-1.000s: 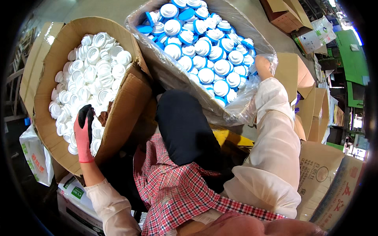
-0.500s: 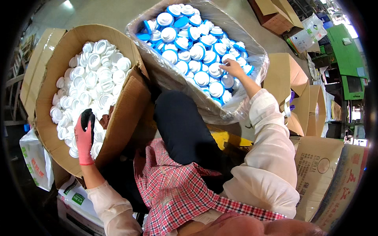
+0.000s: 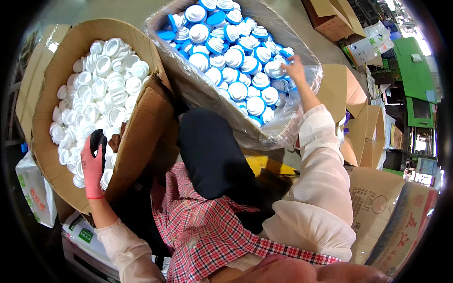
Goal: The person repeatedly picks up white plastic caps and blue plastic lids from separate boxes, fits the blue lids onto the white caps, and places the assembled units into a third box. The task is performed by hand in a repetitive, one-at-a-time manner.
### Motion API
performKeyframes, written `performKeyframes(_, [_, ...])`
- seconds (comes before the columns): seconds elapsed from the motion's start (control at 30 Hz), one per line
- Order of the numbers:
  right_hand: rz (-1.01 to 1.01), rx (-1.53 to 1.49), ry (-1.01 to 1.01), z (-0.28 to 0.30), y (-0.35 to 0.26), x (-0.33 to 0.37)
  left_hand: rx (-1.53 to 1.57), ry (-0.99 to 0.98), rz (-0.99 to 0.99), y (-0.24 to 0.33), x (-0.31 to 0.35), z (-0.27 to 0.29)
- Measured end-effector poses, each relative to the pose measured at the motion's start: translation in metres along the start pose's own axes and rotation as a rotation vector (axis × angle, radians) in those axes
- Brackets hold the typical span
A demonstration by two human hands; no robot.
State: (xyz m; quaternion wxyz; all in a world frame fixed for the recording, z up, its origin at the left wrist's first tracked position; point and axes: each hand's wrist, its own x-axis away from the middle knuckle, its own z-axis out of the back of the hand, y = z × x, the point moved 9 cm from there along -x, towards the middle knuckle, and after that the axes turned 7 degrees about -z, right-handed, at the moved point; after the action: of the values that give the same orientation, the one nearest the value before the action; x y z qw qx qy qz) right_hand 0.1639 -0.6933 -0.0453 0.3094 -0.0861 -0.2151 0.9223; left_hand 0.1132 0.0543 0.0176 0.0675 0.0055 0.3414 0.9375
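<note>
My left hand point(image 3: 96, 162), in a pink glove with black fingertips, hovers over the near side of a pile of white plastic ring-shaped caps point(image 3: 106, 89). Its thumb and fingers curve apart, with no cap clearly between them. These caps lie in a cardboard box point(image 3: 146, 127) on the left. My bare right hand point(image 3: 295, 70) reaches over the right side of a plastic-lined box point(image 3: 222, 115) full of stepped white caps with blue rims point(image 3: 234, 57). Its fingers are apart, close to one white-and-blue cap point(image 3: 273, 69); whether they touch it is unclear.
A reddish-brown scrap point(image 3: 114, 142) lies by the left box's inner wall. My dark-clad knee point(image 3: 212, 146) rises between the boxes. Open cartons point(image 3: 332, 89) stand at the right, with green machinery point(image 3: 415, 70) beyond. A white plastic bag point(image 3: 35, 191) lies at the far left.
My right hand has moved right and slightly away from me, and its fingers have parted from the cap they pinched. My left hand keeps its curved pose. The whole view has shifted slightly.
</note>
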Motion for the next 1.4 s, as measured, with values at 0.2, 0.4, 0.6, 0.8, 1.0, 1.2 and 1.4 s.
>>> performKeyframes(0.2, [0.05, 0.173, -0.087, 0.015, 0.07, -0.07, -0.003, -0.075, 0.014, 0.005, -0.009, -0.021])
performKeyframes(0.4, [-0.179, 0.358, -0.208, -0.014, 0.103, -0.065, -0.007, -0.116, 0.05, -0.01, -0.019, -0.031])
performKeyframes(0.6, [-0.235, 0.305, -0.367, -0.018, 0.101, -0.052, 0.015, -0.151, 0.064, -0.009, -0.024, -0.042])
performKeyframes(0.8, [-0.064, 0.463, 0.025, 0.042, 0.084, -0.075, -0.097, -0.156, 0.019, -0.015, -0.024, -0.044])
performKeyframes(1.0, [0.021, 0.768, 0.116, 0.009, 0.093, -0.052, -0.107, -0.144, -0.005, -0.041, -0.018, -0.047])
performKeyframes(1.2, [-0.027, 0.604, 0.005, 0.013, 0.134, -0.087, -0.016, -0.193, -0.022, -0.019, -0.028, -0.052])
performKeyframes(1.4, [0.175, 0.745, -0.028, -0.001, 0.116, -0.086, -0.124, -0.193, -0.068, -0.015, -0.026, -0.048])
